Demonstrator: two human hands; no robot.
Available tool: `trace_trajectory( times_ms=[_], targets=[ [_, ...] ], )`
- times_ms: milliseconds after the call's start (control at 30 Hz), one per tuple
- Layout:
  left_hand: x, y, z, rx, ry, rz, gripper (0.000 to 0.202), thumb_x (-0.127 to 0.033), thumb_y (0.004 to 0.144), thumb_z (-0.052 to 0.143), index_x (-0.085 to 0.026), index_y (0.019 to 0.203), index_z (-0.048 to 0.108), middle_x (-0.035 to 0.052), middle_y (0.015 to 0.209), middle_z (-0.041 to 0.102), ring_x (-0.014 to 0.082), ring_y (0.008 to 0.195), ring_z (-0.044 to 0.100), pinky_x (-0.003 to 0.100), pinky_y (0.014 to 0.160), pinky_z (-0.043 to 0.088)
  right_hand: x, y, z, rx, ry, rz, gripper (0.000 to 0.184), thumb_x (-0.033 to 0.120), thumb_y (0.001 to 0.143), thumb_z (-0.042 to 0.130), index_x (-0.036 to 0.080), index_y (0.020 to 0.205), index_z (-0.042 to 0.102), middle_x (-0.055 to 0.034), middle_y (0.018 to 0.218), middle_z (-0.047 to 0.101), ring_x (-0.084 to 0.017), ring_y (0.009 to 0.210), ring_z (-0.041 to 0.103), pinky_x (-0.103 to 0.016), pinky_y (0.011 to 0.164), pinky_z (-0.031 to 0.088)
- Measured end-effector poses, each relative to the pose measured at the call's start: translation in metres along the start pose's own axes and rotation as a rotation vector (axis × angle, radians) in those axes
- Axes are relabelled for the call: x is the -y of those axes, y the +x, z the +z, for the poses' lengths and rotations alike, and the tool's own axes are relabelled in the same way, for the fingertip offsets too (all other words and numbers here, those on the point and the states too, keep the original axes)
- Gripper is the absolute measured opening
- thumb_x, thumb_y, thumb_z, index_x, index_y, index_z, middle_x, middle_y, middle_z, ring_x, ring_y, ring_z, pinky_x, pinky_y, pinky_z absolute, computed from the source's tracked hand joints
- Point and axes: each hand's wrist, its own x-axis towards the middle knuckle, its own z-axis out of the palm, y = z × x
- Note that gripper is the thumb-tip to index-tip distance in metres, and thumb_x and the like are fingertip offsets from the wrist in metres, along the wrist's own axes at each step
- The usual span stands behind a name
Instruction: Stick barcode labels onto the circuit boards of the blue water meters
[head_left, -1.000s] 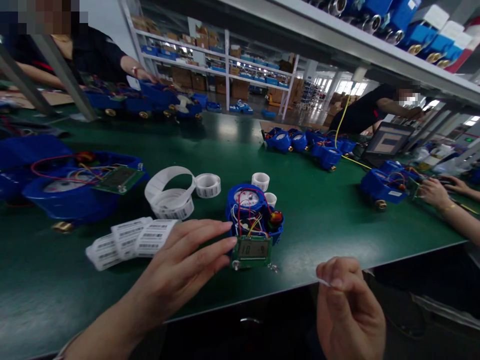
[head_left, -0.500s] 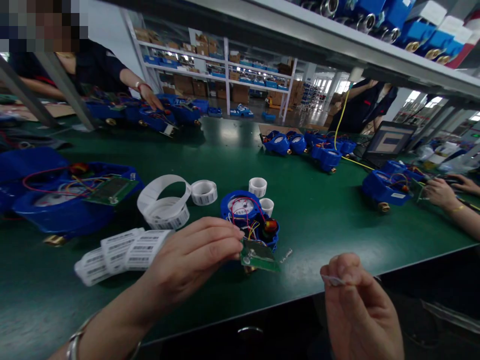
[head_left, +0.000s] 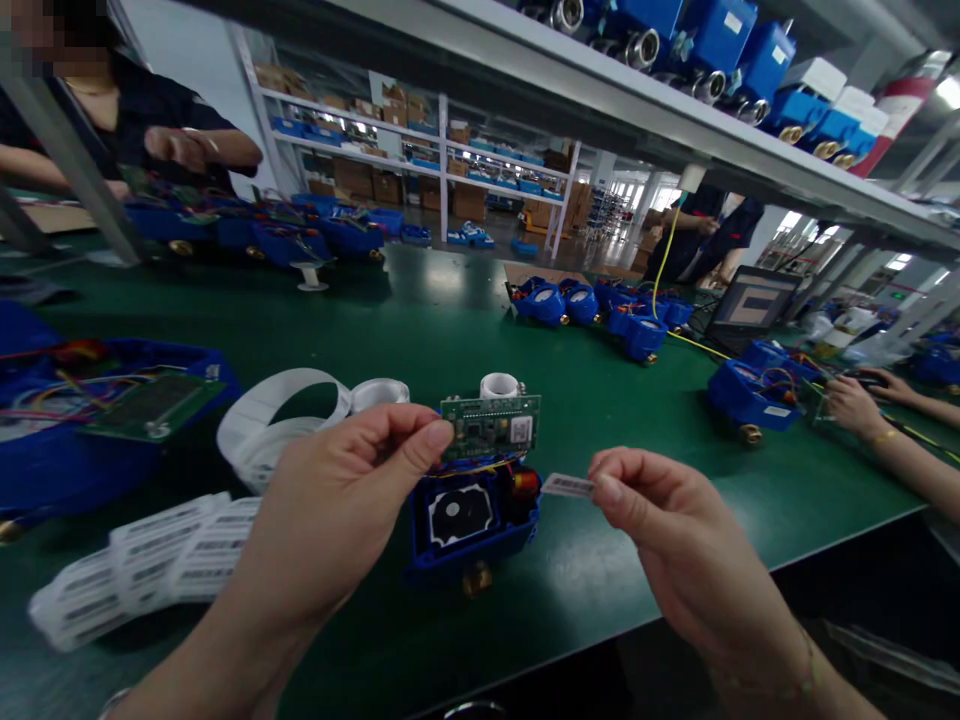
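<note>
Between thumb and fingers, my left hand [head_left: 352,490] grips the left end of a green circuit board [head_left: 491,428]. The board stands raised with its chip side, bearing a small white label, facing me. Below and behind it sits an open blue meter housing [head_left: 474,525], with coloured wires, a red-orange part and a brass fitting. To the right, my right hand [head_left: 667,530] pinches one end of a small barcode label [head_left: 568,486], whose printed face shows. The label is apart from the board, just right of the housing.
Barcode label rolls [head_left: 285,420] and a folded label strip [head_left: 150,560] lie on the left of the green table [head_left: 450,310]. Another blue housing [head_left: 97,450] is at far left. A co-worker's hands [head_left: 862,405] work at right. A shelf [head_left: 675,95] hangs overhead.
My left hand has lifted the circuit board and turned its chip side toward me. My right hand has moved up and left, bringing the label nearer the board.
</note>
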Motion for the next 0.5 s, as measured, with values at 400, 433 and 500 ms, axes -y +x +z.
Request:
trace_trajectory(
  times_ms=[400,433,500],
  targets=[
    [0.006,0.056,-0.013,0.213,0.300,0.173,0.065,-0.072,0.073,0.047,-0.018,0.097,0.075,-0.0101,0.071,0.069,0.0123,0.067,0.067,0.031,0.074,0.048,0.054,0.054,-0.016,0.384,-0.544,0.220,0.015,0.029,0.076,0.075,0.018,0.068,0.071,0.0025,0.059,0.064,-0.009,0.055,0.052,-0.023,0.055,0.039],
    [0.003,0.063,-0.013,0.251,0.304,0.184,0.068,-0.074,0.070,0.047,-0.018,0.093,0.076,-0.0106,0.064,0.066,0.0106,0.060,0.065,0.030,0.071,0.048,0.058,0.057,-0.016,0.403,-0.552,0.254,0.016,0.030,0.076,0.075,0.017,0.068,0.071,0.0028,0.057,0.064,-0.008,0.053,0.053,-0.022,0.055,0.040],
    [0.000,0.076,-0.012,0.348,0.249,0.209,0.065,-0.073,0.067,0.054,-0.016,0.090,0.076,-0.0085,0.063,0.064,0.0109,0.058,0.065,0.025,0.065,0.048,0.062,0.060,-0.014,0.410,-0.555,0.341,0.017,0.030,0.073,0.079,0.016,0.066,0.071,0.0033,0.054,0.064,-0.007,0.050,0.053,-0.021,0.054,0.040]
  ],
)
